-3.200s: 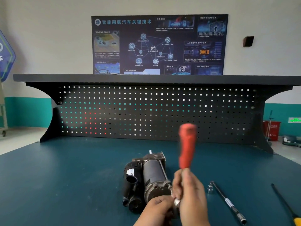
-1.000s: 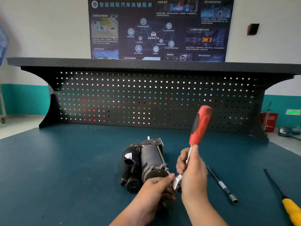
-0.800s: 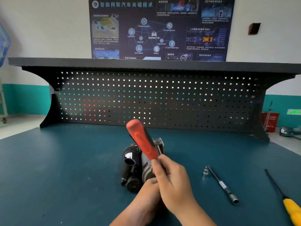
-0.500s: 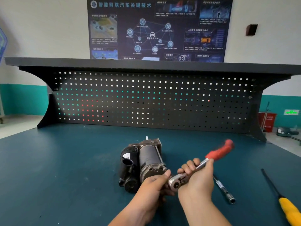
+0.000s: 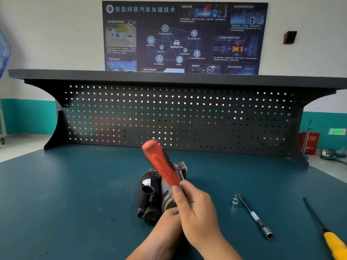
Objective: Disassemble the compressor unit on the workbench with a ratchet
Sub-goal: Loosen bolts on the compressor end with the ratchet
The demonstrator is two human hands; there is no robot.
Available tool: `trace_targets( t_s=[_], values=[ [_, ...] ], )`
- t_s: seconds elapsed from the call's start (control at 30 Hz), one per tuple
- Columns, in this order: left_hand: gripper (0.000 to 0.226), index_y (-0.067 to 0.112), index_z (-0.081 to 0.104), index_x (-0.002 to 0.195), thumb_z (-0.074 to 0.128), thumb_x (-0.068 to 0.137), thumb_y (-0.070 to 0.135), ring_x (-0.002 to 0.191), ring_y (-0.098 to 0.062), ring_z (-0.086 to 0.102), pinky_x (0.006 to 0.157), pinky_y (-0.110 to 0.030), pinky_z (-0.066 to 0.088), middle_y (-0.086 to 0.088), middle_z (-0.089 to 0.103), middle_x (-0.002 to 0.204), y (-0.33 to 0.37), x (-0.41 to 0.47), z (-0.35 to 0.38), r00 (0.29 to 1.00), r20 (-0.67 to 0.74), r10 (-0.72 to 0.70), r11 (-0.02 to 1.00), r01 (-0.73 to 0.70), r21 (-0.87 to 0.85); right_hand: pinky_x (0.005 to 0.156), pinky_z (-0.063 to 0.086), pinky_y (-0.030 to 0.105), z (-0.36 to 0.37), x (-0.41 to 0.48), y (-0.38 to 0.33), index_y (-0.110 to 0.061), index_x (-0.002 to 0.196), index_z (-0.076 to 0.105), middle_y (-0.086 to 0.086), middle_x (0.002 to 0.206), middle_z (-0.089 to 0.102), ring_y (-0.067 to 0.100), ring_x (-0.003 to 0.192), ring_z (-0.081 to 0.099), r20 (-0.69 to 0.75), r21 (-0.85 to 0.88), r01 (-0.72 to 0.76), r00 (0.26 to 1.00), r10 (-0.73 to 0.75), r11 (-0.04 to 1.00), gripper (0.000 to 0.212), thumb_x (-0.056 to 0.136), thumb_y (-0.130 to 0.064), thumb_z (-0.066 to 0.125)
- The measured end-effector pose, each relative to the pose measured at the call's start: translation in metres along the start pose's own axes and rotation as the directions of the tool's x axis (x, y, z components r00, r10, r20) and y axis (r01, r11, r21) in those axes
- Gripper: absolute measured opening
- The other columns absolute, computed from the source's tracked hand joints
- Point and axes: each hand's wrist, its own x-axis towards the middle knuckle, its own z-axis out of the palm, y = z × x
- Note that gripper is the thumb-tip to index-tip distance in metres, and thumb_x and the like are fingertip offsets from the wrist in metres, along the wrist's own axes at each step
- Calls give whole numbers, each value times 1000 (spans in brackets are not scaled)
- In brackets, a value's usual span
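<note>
A dark blue-green counter (image 5: 75, 203) fills the bottom of the view. 2 bare hands reach in from the near edge, close together in the middle.

The right hand (image 5: 197, 209) is on top. Its fingers are curled tight around the thin metal part of the ratchet (image 5: 161, 164), just under the red handle. The red handle sticks up and leans to the left, away from the person. It looks a bit blurry.

The left hand (image 5: 169, 222) is under the right hand and mostly hidden by it. Its fingers are up against the near end of the compressor (image 5: 152, 196). I cannot tell if it is holding anything.

The compressor lies on its side on the counter, right behind the hands, near the middle. It has a black part on the left and a grey metal round part on the right. The red handle crosses in front of it.

To the right of the hands, a long metal bar (image 5: 251, 214) lies flat on the counter. A small silver socket (image 5: 234, 200) stands just beside its far end. Further right, near the edge of the view, lies a screwdriver (image 5: 334, 244) with a yellow handle and a thin black shaft.

At the back of the counter stands a black board full of little square holes (image 5: 187, 119). A dark shelf (image 5: 169, 77) runs along its top. Above that, a big dark poster (image 5: 184, 36) hangs on the pale wall. A red bin (image 5: 309, 141) sits on the floor far off to the right.
</note>
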Motion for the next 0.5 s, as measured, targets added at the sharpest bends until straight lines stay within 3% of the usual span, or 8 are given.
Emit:
trace_targets(
  t_s=[0.07,0.1,0.17,0.23,0.3,0.4,0.5],
  values=[
    [49,12,60,40,56,87,-2,44,-11,49,47,-22,34,-2,52,46,0,1,0,999,24,-24,998,25,-52,48,28,21,0,3,-4,-29,62,47,-7,48,38,5,47,32,-114,279,-126,980,163,952,36,82,-58,40],
    [54,14,57,37,55,90,3,39,-9,45,45,-22,28,-1,49,43,-2,2,0,999,30,-31,998,32,-62,45,28,20,-2,5,-5,-24,61,45,-7,47,34,5,44,30,-160,460,-201,939,304,865,38,85,-53,43],
    [55,16,55,36,56,92,15,35,-6,45,42,-20,22,3,48,41,-4,3,0,999,17,-39,998,40,-51,41,29,20,-10,11,-1,-19,63,40,-10,44,30,6,39,27,-170,753,-280,792,586,596,41,95,-44,41],
    [52,16,58,38,57,90,22,36,-6,51,40,-18,23,2,53,43,-1,4,3,999,1,-44,997,44,-67,47,27,24,-18,15,4,-19,63,38,-10,42,28,6,35,25,-118,894,-264,641,758,363,43,98,-44,35],
    [44,16,60,46,58,89,24,40,-10,57,38,-17,23,-2,59,48,-1,4,3,999,0,-54,994,54,-97,50,24,26,-21,18,9,-21,62,37,-11,40,27,6,32,25,-66,956,-204,552,831,211,44,99,-46,33],
    [31,16,61,58,61,87,27,45,-13,60,39,-17,24,-5,63,55,3,3,2,997,2,-82,991,82,-102,50,24,26,-20,19,11,-20,63,36,-10,40,27,6,32,24,-71,956,-197,560,825,216,45,99,-46,31],
    [24,15,60,67,63,85,29,47,-15,60,41,-17,24,-5,61,59,2,1,2,994,10,-106,991,107,-80,44,27,23,-14,18,8,-17,63,38,-8,43,29,9,38,25,-128,853,-271,719,683,446,44,98,-43,35]
  ],
)
